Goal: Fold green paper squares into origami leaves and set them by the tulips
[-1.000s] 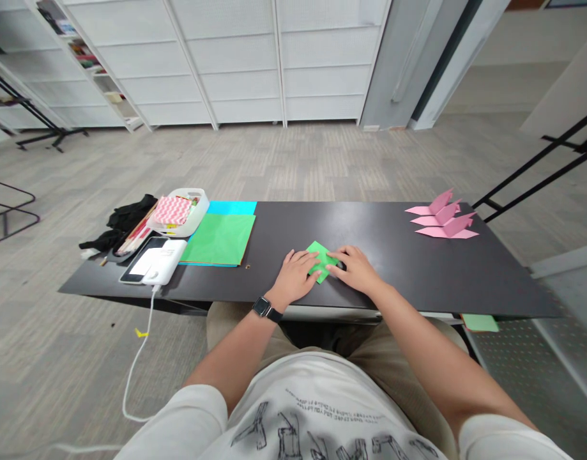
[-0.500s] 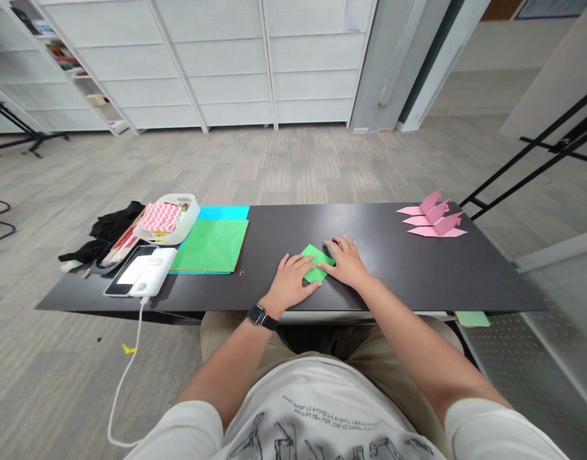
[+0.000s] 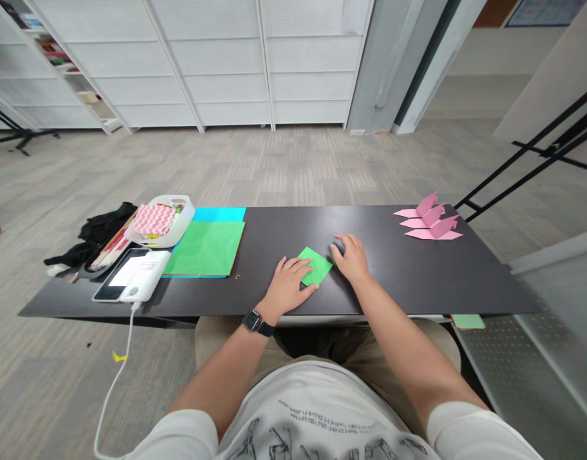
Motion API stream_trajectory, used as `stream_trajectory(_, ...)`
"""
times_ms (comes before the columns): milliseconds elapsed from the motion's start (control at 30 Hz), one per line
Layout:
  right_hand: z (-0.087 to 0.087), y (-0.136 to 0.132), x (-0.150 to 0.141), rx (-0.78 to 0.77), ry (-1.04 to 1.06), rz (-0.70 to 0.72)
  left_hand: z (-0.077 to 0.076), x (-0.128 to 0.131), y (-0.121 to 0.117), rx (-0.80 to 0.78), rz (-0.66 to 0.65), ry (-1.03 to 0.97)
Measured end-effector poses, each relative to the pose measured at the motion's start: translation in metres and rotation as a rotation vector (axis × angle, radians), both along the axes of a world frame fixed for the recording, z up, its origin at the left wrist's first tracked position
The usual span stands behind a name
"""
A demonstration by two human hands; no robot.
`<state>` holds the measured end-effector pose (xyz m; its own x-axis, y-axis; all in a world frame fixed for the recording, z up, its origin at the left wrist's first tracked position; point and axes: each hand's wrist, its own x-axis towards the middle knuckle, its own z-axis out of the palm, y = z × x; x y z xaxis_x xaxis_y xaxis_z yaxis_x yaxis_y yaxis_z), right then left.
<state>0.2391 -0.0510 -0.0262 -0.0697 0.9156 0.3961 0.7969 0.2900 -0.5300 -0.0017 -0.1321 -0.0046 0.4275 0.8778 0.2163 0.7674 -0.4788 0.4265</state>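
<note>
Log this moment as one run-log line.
left hand: flat on green paper square | right hand: beside it, apart | table: three pink paper birds at right

You have a bright, even view in soft, pale light. A hazy sheen lies across the middle of your dark counter, and a soft shadow sits under the fingers of your right hand. The wide lens splays your white cabinets outward toward the top. You'll find the small print on your shirt smeared and hard to read.
</note>
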Motion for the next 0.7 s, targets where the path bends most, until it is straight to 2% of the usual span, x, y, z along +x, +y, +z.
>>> stream_trajectory(133,0.007,-0.013,-0.001,0.010,-0.036,0.364,0.001,0.000,-0.001,-0.007,-0.001,-0.011)
stream_trajectory(200,0.007,-0.017,-0.004,0.012,-0.076,0.420,0.001,-0.001,-0.001,-0.015,-0.002,-0.033)
stream_trajectory(333,0.003,-0.018,-0.008,-0.018,-0.183,0.432,-0.001,-0.007,0.002,-0.015,0.032,-0.179)
stream_trajectory(467,0.000,-0.015,-0.009,-0.020,-0.212,0.432,-0.005,-0.012,0.002,0.039,0.334,-0.286)
stream_trajectory(533,0.000,-0.015,-0.009,-0.015,-0.215,0.427,-0.006,-0.011,0.001,0.042,0.424,-0.267)
stream_trajectory(700,0.001,-0.016,-0.009,-0.011,-0.221,0.415,-0.006,-0.007,0.000,0.025,0.428,-0.221)
